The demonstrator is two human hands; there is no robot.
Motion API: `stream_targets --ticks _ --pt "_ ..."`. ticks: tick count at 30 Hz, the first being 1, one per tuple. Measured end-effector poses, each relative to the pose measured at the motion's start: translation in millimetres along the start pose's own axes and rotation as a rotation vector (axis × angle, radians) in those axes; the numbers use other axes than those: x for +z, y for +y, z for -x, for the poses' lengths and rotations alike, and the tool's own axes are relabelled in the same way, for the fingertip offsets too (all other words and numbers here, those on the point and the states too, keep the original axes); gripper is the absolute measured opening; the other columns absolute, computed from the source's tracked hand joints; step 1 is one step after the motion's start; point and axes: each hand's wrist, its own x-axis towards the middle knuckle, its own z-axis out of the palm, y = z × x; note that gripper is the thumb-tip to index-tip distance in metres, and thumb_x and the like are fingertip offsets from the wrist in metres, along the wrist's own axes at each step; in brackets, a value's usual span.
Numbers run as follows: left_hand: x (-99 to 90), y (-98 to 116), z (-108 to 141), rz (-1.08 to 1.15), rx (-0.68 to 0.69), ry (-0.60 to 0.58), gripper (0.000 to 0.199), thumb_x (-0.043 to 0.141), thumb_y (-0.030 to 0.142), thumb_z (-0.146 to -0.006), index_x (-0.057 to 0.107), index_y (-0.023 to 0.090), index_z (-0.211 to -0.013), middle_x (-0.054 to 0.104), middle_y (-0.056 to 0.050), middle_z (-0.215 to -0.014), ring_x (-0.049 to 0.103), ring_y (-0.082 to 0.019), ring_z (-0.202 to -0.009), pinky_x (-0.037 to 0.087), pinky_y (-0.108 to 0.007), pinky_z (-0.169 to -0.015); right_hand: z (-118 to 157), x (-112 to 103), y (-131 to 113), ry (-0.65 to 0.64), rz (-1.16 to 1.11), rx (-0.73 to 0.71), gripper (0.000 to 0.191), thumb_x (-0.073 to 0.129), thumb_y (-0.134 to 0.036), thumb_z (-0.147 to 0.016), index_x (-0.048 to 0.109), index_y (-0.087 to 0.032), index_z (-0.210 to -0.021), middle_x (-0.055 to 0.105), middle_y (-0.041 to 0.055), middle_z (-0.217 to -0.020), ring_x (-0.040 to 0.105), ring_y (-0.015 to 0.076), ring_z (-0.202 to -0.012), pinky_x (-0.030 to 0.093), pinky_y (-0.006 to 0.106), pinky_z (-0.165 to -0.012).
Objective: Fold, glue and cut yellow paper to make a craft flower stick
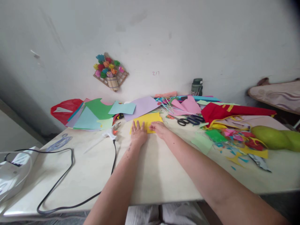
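A yellow paper sheet (150, 118) lies on the table in front of me. My left hand (138, 135) rests flat on its left part, fingers spread. At the sheet's right part is my right hand (159, 129), its fingers curled together at the tips. Whatever may be between those fingertips is too small to make out. To the left of my left hand lies a white glue gun (109, 134) with a black cord. Two pairs of dark-handled scissors (182, 121) sit to the right, beyond my right hand.
Coloured paper sheets (93, 112) line the back of the table. Paper scraps (232, 150), a red cloth (217, 113) and green fruit (272, 137) are at right. A black cord (72, 162) loops at left near a power strip (21, 168). A bottle (197, 87) stands by the wall.
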Motion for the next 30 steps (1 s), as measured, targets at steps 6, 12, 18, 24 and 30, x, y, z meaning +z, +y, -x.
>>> stream_targets --ticks 6,12,18,24,30 --pt "0.6 1 -4 0.045 0.014 -0.105 0.065 0.013 0.053 -0.082 0.011 0.018 -0.137 0.005 -0.008 -0.144 -0.002 -0.026 -0.130 0.013 -0.043 -0.103 4 1 -1 -0.006 -0.040 0.016 0.014 0.048 -0.002 -0.059 0.047 -0.015 -0.063 0.049 -0.0048 -0.051 0.051 0.0077 -0.051 0.045 0.022 -0.061" --pt "-2.8 4 -4 0.038 -0.027 -0.165 0.068 0.012 0.059 -0.079 0.013 0.023 -0.137 0.003 -0.004 -0.144 -0.007 -0.033 -0.128 0.006 -0.047 -0.103 5 -1 -4 -0.021 -0.045 0.036 0.012 0.047 -0.004 -0.065 0.046 -0.015 -0.063 0.049 -0.0041 -0.053 0.051 0.0074 -0.052 0.045 0.021 -0.061" --pt "-5.1 -8 -8 0.015 -0.018 -0.205 0.065 0.012 0.057 -0.079 0.015 0.027 -0.136 0.002 0.000 -0.145 -0.008 -0.031 -0.128 0.005 -0.052 -0.102 6 -2 -3 -0.032 0.019 0.034 0.012 0.049 -0.004 -0.066 0.047 -0.015 -0.063 0.051 -0.0021 -0.059 0.054 0.0079 -0.057 0.046 0.022 -0.065" --pt "-8.4 -30 -4 -0.113 -0.119 -0.144 0.062 0.016 0.057 -0.079 0.020 0.030 -0.135 0.005 0.001 -0.144 -0.017 -0.028 -0.127 -0.008 -0.054 -0.099 2 -2 -1 -0.029 0.118 0.022 0.010 0.051 -0.006 -0.068 0.048 -0.014 -0.062 0.053 -0.0002 -0.063 0.056 0.0081 -0.059 0.046 0.022 -0.067" --pt "-17.5 -53 -1 -0.219 -0.181 -0.092 0.051 0.023 0.047 -0.081 0.031 0.035 -0.130 0.011 0.003 -0.144 -0.017 -0.028 -0.127 -0.015 -0.055 -0.096 -2 -4 2 0.005 0.199 0.044 0.009 0.054 -0.006 -0.066 0.052 -0.014 -0.064 0.056 0.0005 -0.060 0.057 0.0101 -0.062 0.047 0.023 -0.066"
